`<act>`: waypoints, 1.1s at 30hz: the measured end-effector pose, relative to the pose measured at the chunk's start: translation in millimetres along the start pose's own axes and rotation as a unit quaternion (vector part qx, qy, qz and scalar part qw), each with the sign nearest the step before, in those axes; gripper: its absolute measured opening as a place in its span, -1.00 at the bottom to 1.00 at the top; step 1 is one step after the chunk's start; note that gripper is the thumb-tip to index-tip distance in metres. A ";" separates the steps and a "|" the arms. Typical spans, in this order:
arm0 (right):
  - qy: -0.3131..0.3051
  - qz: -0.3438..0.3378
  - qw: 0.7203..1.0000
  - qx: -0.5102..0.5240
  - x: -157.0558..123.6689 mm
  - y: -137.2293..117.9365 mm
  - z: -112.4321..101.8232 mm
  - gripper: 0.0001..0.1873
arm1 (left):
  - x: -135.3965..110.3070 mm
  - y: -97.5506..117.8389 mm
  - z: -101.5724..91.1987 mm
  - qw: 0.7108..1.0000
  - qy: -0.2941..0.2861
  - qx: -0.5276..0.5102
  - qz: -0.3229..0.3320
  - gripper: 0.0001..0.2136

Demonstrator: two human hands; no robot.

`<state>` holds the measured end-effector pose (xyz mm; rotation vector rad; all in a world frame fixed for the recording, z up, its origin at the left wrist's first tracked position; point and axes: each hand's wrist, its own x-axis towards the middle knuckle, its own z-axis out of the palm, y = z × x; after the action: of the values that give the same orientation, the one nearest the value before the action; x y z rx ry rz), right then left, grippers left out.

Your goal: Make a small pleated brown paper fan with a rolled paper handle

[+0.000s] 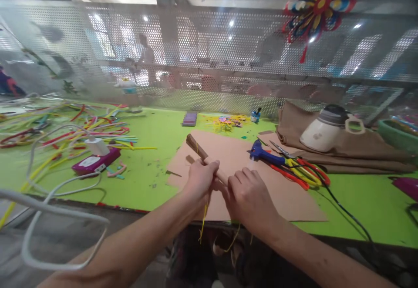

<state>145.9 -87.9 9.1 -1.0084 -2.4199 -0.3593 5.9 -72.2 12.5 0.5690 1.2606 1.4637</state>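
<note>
Both my hands meet over the near edge of a green table (153, 149). My left hand (200, 178) is closed round a brown paper-wrapped stick (198, 148) that slants up and to the left. My right hand (250, 194) is closed on the lower end of the same stick, its fingers curled against the left hand. Thin yellow strands (204, 220) hang down from below my hands. A brown cardboard sheet (294, 199) lies on the table under and beyond them.
A blue glue gun (263, 153) and red and yellow scissors (302, 170) lie right of the cardboard, with a black cord. A white iron (325, 131) rests on brown cloth. Coloured pipe cleaners (81, 127), a magenta device (94, 162) and white cables cover the left. A perforated screen stands behind.
</note>
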 end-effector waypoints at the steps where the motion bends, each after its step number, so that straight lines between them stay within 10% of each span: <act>1: 0.002 -0.006 1.000 0.000 -4.0 2.7 -1.5 -0.85 | -6.6 -1.5 2.0 1.000 0.007 -0.010 0.002 -0.75; 14: -0.048 -0.123 0.991 0.018 -40.8 50.0 -12.5 -0.81 | -74.1 1.5 -2.4 0.988 -0.076 -0.073 -0.115 -0.91; 20: -0.121 -0.169 0.978 0.010 -38.8 53.1 -16.3 -0.83 | -108.7 12.7 -40.0 0.984 -0.069 0.085 -0.138 -0.80; 22: -0.128 -0.181 0.975 0.007 -38.0 52.9 -17.9 -0.83 | -108.3 11.9 -41.7 0.973 -0.104 0.200 -0.043 -0.84; 24: -0.125 -0.185 0.975 0.009 -37.6 52.2 -19.4 -0.82 | -97.3 10.6 -37.0 0.923 -0.141 0.329 0.140 -0.89; 27: -0.110 -0.185 0.976 0.024 -38.1 50.9 -21.3 -0.81 | -68.4 7.9 -26.0 0.738 -0.251 0.495 0.384 -0.84; 30: -0.103 -0.176 0.978 0.045 -38.6 50.4 -22.2 -0.79 | -41.6 2.0 -21.5 0.602 -0.306 0.590 0.443 -0.83; 33: -0.118 -0.164 0.977 0.063 -37.0 51.3 -22.1 -0.78 | -28.2 -5.4 -25.9 0.568 -0.304 0.610 0.462 -0.77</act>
<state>212.8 -83.4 10.8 -0.6251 -2.7906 -0.2004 -5.3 -108.7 6.8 2.7437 1.2375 0.6157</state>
